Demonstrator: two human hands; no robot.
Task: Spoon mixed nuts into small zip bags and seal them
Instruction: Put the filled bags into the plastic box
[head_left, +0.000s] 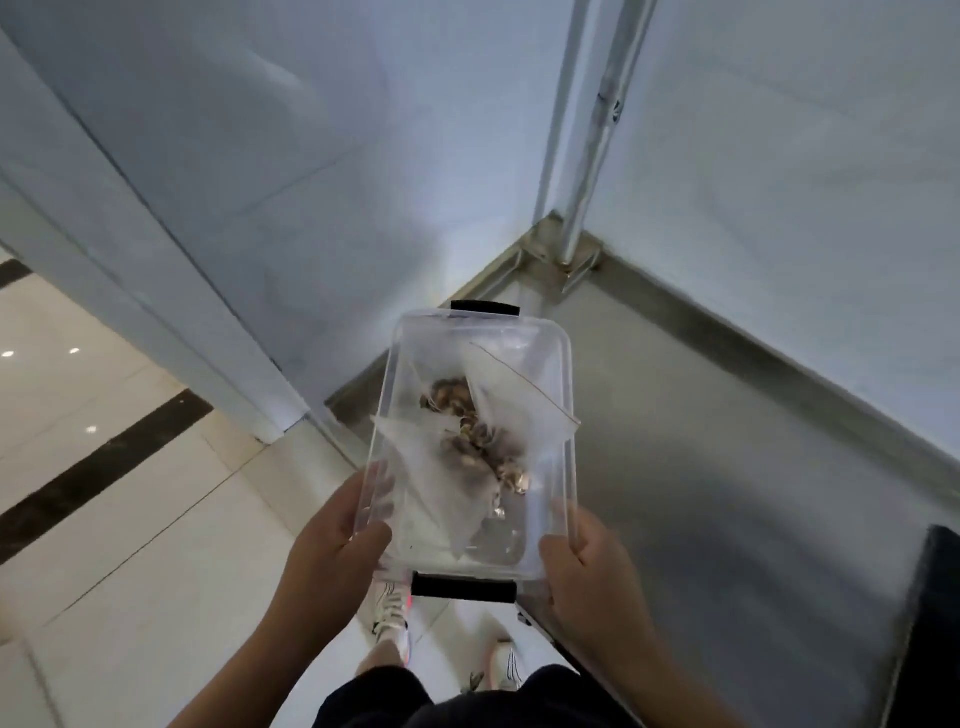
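left hand (332, 540): fingers wrapped round the near-left corner of the clear rectangular plastic tub (556, 374)
tub: held up over the left edge of the grey steel table (727, 467), black clips at both ends
inside: clear zip bags (441, 478) with mixed nuts (467, 421)
right hand (587, 561): fingers gripping the near-right corner

The container (478, 364) is clear, smooth plastic with matt black clips (464, 587) at its two short ends. Inside lie thin, crinkled zip bags (511, 395) of glossy transparent film, holding brown nuts (470, 421). The tabletop (727, 493) is brushed metal with a dull sheen. The floor (104, 493) is polished, glossy pale tile with dark strips. The walls (260, 130) look smooth and matt.
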